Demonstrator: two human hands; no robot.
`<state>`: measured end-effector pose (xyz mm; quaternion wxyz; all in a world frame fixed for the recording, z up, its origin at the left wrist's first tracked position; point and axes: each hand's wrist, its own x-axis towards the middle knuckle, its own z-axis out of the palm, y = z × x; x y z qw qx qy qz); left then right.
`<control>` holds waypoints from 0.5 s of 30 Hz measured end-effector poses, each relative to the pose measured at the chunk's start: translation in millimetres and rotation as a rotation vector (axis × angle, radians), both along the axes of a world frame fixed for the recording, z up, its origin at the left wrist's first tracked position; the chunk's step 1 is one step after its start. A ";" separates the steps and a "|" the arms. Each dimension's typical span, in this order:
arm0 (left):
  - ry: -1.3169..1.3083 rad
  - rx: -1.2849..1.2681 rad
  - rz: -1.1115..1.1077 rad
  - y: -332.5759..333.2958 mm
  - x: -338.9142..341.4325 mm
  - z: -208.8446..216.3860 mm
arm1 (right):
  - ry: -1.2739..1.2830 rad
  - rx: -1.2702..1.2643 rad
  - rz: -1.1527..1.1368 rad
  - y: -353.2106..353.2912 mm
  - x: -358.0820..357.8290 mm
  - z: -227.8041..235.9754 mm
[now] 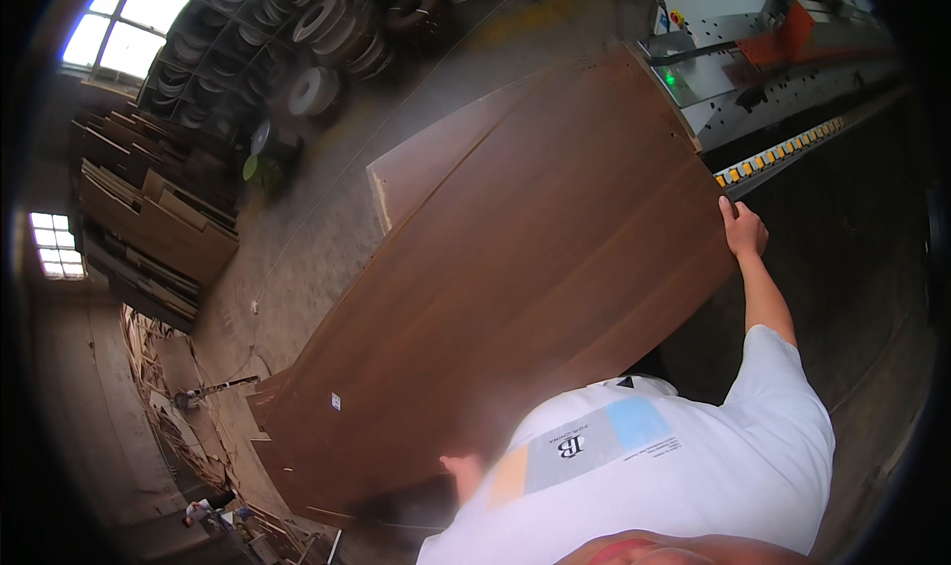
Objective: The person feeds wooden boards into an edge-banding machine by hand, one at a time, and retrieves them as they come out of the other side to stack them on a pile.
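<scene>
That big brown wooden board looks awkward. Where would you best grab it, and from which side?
By its two opposite long edges, one hand from each side, probably. The brown board is broad, flat and thin, so only edges offer purchase. The right hand grips the far edge and the left hand the near one.
</scene>
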<state>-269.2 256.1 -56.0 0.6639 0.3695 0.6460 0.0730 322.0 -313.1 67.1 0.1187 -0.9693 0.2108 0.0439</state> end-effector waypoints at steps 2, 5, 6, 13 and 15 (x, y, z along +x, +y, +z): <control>0.246 0.188 -0.191 -11.3 19.2 25.6 | -0.006 0.005 -0.045 -26.5 -13.0 -10.8; 0.210 0.189 -0.234 -4.5 15.9 15.0 | 0.012 0.043 -0.100 -58.7 -31.2 -1.1; 0.188 0.192 -0.250 -2.6 20.9 10.2 | 0.007 0.036 -0.117 -72.7 -34.8 -2.3; 0.054 0.124 -0.073 -41.9 119.4 4.4 | -0.016 0.022 -0.241 -178.1 -44.5 2.1; -0.002 0.044 0.078 -63.8 155.6 12.3 | -0.026 0.026 -0.262 -204.8 -37.3 0.3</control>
